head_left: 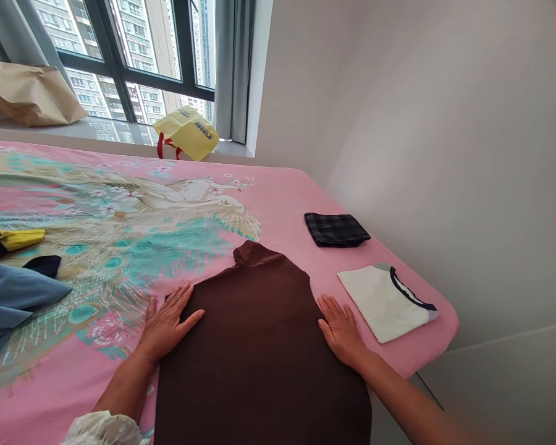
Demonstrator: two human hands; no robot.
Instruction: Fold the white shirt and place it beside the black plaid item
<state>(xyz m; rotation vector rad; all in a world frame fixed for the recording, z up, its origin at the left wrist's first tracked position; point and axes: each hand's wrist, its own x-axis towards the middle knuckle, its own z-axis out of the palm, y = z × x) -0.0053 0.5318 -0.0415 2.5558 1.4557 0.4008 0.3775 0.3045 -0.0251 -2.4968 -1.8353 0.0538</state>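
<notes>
A dark brown high-necked top lies spread on the pink bed, its collar pointing away from me. My left hand rests flat on the garment's left edge, fingers stretched out and thumb on the fabric. On the opposite edge lies my right hand, also flat with its fingers extended. The sleeves do not show; they may be tucked under. The lower end of the top runs out of view at the bottom.
To the right lie a folded white T-shirt with a dark neckline and a folded black checked cloth. Blue clothing and a yellow-and-black piece lie at left. A yellow bag and a brown paper bag stand by the window.
</notes>
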